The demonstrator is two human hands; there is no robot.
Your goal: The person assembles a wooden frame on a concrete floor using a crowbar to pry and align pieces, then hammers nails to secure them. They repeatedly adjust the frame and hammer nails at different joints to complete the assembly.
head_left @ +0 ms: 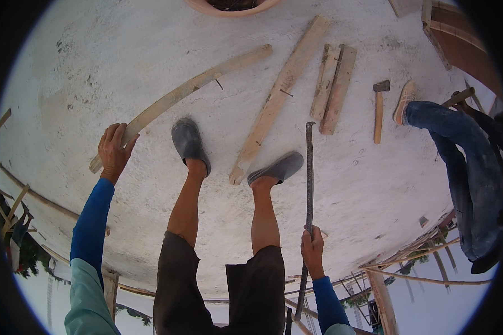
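My left hand (115, 149) is closed around the near end of a long wooden plank (179, 95), which has a nail sticking out of its side. In my right hand (313, 245) is a dark metal crowbar (309, 184), held upright with its hooked tip at the far end. Between my feet a second long plank (279, 103) lies slantwise on the floor, with nails protruding from it. Two short boards (339, 89) lie side by side farther right. Beyond them rests a hammer (379, 111) with a dark head and wooden handle.
Another person in jeans (458, 151) stands at the right. A round pinkish container (235, 6) is at the far edge, and a brown wooden structure (461, 39) at the upper right. Bamboo poles and timber (383, 298) line the rim of the pale concrete floor (363, 178) behind me.
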